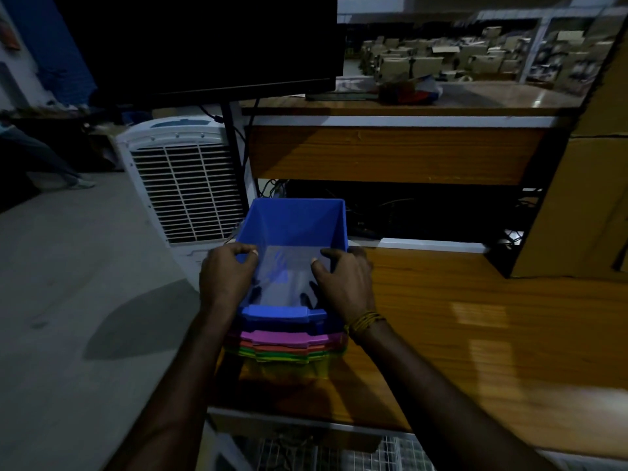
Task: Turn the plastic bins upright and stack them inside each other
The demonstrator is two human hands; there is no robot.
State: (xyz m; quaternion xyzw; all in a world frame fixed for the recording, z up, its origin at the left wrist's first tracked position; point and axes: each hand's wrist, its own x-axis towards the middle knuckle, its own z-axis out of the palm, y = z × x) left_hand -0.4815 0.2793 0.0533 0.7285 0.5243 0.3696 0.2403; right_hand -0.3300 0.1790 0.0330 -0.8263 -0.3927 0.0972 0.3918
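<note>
I see both hands on the blue bin (292, 229), which sits upright as the top of a nested stack at the desk's (475, 334) left edge, just left of centre in my view. My left hand (226, 278) clamps the left rim at about 9 o'clock of the bin, thumb hooked inside. My right hand (345, 283) clamps the right rim at 3 o'clock, thumb inside too. Below the blue bin, the pink (282, 336), orange (289, 347), green (282, 354) and yellow (289, 367) bins show only their front lips. A white cooler (183, 185) stands at 11 o'clock, a dark monitor (210, 42) above it.
</note>
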